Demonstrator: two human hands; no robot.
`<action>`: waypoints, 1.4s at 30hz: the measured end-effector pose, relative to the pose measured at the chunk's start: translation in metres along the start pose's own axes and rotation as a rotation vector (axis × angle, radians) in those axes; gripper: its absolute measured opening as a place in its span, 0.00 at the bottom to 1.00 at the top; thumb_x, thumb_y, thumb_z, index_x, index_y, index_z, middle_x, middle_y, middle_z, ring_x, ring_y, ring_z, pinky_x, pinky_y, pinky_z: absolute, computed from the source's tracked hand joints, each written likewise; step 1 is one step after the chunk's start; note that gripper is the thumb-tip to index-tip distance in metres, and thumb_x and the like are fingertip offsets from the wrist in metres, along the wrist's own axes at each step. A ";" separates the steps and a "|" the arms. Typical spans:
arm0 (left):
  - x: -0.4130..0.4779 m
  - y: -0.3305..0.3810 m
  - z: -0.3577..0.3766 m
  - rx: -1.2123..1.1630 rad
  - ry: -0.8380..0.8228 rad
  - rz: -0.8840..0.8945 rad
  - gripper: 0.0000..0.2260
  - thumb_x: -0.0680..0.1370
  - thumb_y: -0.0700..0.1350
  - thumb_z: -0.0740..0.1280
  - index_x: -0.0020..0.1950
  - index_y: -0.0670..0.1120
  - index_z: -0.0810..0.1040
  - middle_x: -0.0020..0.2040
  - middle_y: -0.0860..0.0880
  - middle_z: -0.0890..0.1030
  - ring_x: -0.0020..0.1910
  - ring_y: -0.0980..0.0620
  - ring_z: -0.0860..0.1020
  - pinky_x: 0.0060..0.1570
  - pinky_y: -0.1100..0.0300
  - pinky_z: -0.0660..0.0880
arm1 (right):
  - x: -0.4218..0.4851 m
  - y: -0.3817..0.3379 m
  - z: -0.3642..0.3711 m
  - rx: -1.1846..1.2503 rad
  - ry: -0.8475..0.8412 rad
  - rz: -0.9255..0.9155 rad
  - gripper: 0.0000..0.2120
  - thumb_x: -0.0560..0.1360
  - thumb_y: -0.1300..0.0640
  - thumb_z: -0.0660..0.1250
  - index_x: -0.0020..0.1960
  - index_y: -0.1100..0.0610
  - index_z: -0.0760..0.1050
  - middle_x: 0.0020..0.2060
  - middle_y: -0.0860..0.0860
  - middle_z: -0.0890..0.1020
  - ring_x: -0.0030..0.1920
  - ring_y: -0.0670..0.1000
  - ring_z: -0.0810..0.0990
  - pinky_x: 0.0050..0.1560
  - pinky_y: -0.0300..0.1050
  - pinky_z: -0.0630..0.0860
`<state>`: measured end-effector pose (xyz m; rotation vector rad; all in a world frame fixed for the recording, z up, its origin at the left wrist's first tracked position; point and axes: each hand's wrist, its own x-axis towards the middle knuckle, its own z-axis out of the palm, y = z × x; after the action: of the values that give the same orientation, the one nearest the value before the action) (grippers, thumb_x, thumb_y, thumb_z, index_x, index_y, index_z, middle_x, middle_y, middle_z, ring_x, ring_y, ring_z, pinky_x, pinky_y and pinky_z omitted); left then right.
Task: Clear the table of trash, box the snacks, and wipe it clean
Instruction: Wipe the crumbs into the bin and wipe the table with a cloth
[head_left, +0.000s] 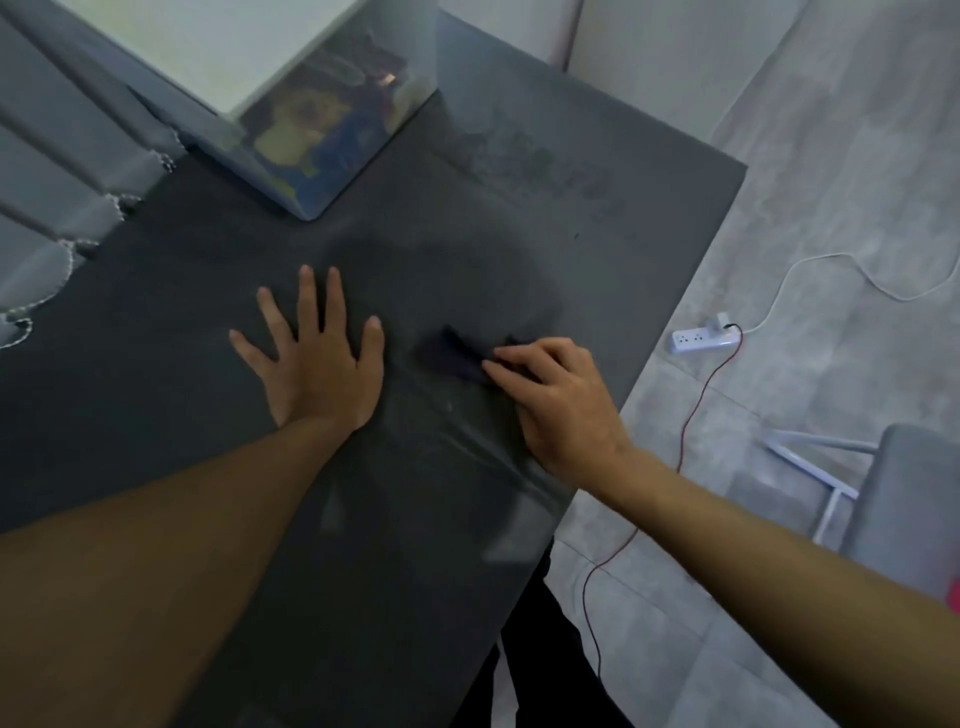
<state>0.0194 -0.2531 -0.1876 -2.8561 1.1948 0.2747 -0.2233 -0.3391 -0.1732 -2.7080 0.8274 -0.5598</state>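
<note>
Table (156, 353), dark, streaked; grey floor (857, 156)

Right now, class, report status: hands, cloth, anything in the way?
Left hand flat on table. Right hand holds dark cloth on it. Snack box at far edge, apart from cloth.

Open at the far right of the table (597, 249), crowded in the middle and far left.
Blocked far left by a clear box (332, 130) standing on the tabletop, with grey curtain (62, 171) folds close along the left edge. Taken up mid-table by the left hand (317, 358), pressed flat with fingers spread, and just beside it by the right hand (561, 395), fingers curled onto a dark cloth (457, 353); only a narrow bare strip between them. Free beyond both hands toward the far right corner. Hemmed off the right edge by a grey chair (904, 493).
</note>
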 end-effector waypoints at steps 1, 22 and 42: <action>0.000 0.000 0.001 0.006 0.002 -0.001 0.31 0.80 0.67 0.38 0.81 0.57 0.38 0.82 0.56 0.41 0.80 0.41 0.39 0.72 0.28 0.42 | 0.006 0.008 -0.002 -0.005 -0.024 -0.077 0.16 0.75 0.64 0.66 0.61 0.55 0.82 0.58 0.52 0.82 0.53 0.60 0.78 0.53 0.54 0.73; 0.004 0.002 -0.002 0.041 -0.012 -0.027 0.36 0.79 0.66 0.38 0.82 0.47 0.40 0.82 0.52 0.42 0.80 0.43 0.41 0.74 0.31 0.45 | 0.143 0.016 0.034 -0.046 -0.069 0.143 0.21 0.72 0.61 0.61 0.63 0.54 0.79 0.60 0.52 0.79 0.58 0.61 0.73 0.54 0.53 0.69; 0.005 -0.001 -0.001 0.059 -0.013 -0.028 0.37 0.80 0.68 0.39 0.82 0.47 0.40 0.82 0.53 0.42 0.80 0.44 0.40 0.74 0.32 0.45 | 0.229 0.023 0.055 -0.042 -0.149 0.129 0.21 0.76 0.60 0.58 0.67 0.54 0.77 0.67 0.48 0.76 0.63 0.59 0.70 0.56 0.51 0.65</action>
<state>0.0238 -0.2565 -0.1881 -2.8133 1.1404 0.2517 -0.0360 -0.4830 -0.1648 -2.6705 0.9740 -0.3121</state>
